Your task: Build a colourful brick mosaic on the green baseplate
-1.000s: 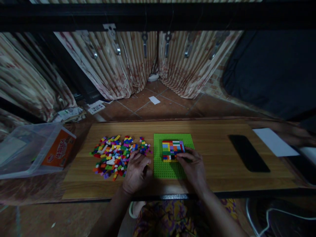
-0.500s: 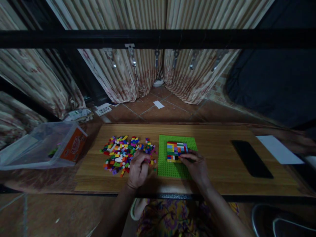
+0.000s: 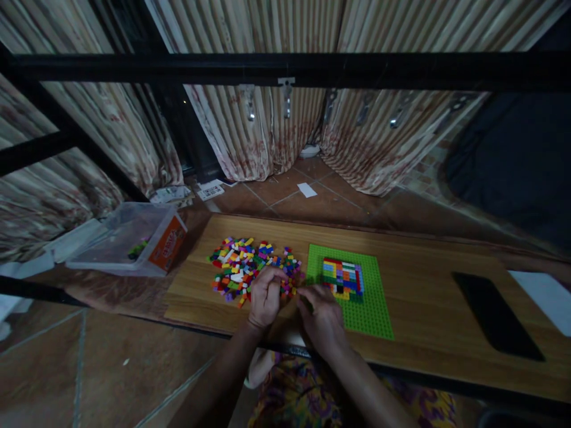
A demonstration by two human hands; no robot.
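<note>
My left hand (image 3: 266,295) is closed, fingers curled, over the right edge of a loose pile of toy building bricks (image 3: 236,267). Any brick inside it is hidden by the fingers. My right hand (image 3: 323,318) is pinched just to the right of it, at the left edge of a green studded baseplate (image 3: 372,309). What its fingertips hold is too small to tell. Partly covered by that hand, a square block of many-coloured bricks (image 3: 343,276) sits on the baseplate.
At the left stands a clear plastic box (image 3: 120,261) with an orange label. A black flat slab (image 3: 497,315) and a white sheet (image 3: 544,294) lie to the right on the wooden table (image 3: 423,297). Patterned curtains (image 3: 263,137) hang behind a black bar (image 3: 357,70).
My right hand has left the brick block and moved left, close to my left hand. The view has turned left, so things appear shifted right. My left hand stays by the pile.
</note>
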